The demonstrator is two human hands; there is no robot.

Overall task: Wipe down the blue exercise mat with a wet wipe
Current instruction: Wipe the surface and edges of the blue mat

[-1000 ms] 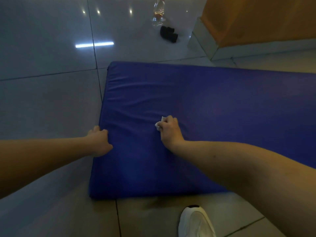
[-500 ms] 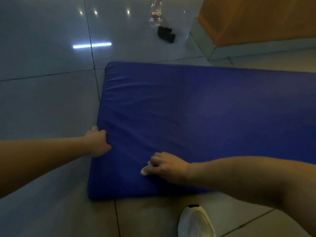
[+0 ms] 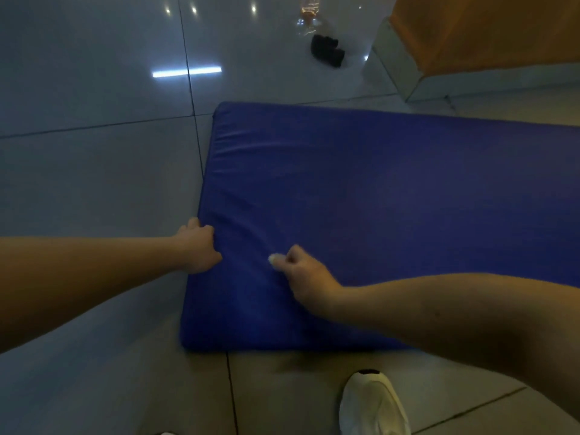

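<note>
The thick blue exercise mat (image 3: 392, 189) lies flat on the tiled floor and runs off the right edge of view. My left hand (image 3: 199, 249) grips its left edge, fingers curled over the side. My right hand (image 3: 303, 271) is on the mat's near left part and holds a small crumpled white wet wipe (image 3: 275, 259) pressed against the surface; only a bit of the wipe shows past my fingers.
A white shoe (image 3: 373, 403) stands on the floor just in front of the mat's near edge. Beyond the mat's far side sit a dark object (image 3: 326, 51) and a clear plastic bottle (image 3: 309, 14). An orange wall with a grey base (image 3: 439, 76) rises at the far right.
My right hand swept the wipe from mid-mat down toward the near edge, then back up a little and toward my left hand. My left hand kept its grip on the mat's edge.
</note>
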